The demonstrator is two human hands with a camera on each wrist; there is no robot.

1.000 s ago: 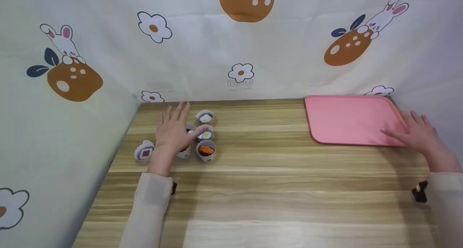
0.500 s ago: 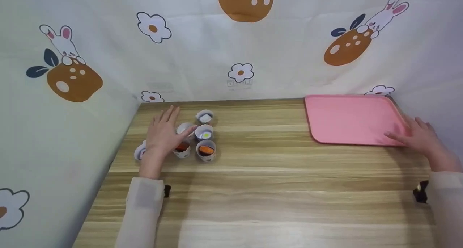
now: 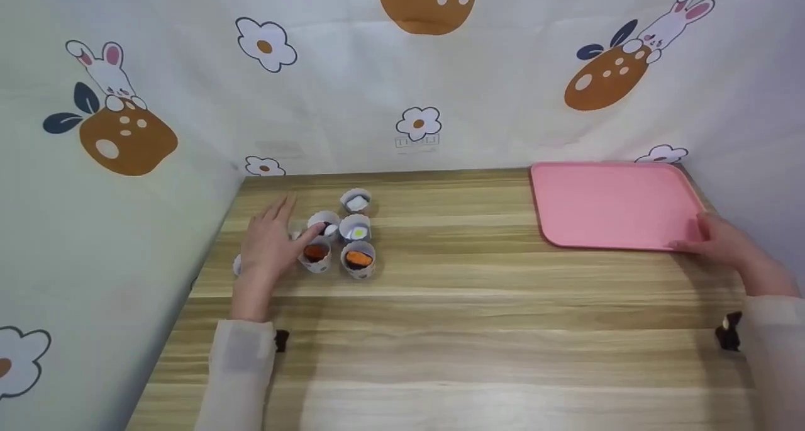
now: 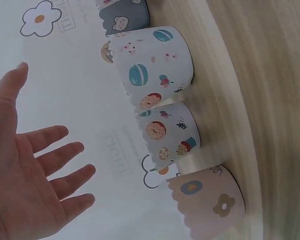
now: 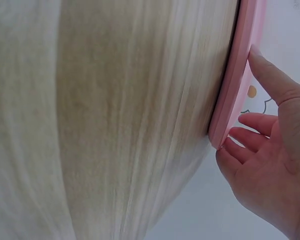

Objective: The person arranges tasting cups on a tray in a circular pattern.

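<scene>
My left hand [image 3: 267, 242] hovers over the left side of a group of paper baking cups, fingers spread and relaxed, partly covering a cup [image 3: 237, 265] at the far left. Right of the thumb stand several cups holding small sushi-like pieces: an orange-topped piece [image 3: 359, 259], a red-topped piece [image 3: 316, 253] and a white piece with a yellow-green centre [image 3: 358, 233]. In the left wrist view the palm faces a row of printed cups [image 4: 172, 132], apart from them. At the front right corner of the pink tray [image 3: 616, 204], my right hand [image 3: 723, 242] holds the rim, thumb along its front edge [image 5: 235, 90].
A white cup [image 3: 356, 201] stands at the back of the group. Bare wooden tabletop [image 3: 453, 280] lies between cups and tray. Patterned cloth walls [image 3: 339, 91] bound the table at the back and both sides.
My left hand has moved left and towards me, uncovering more cups. The right hand has come down to the tray's corner, its fingers curling in. The tray has barely moved.
</scene>
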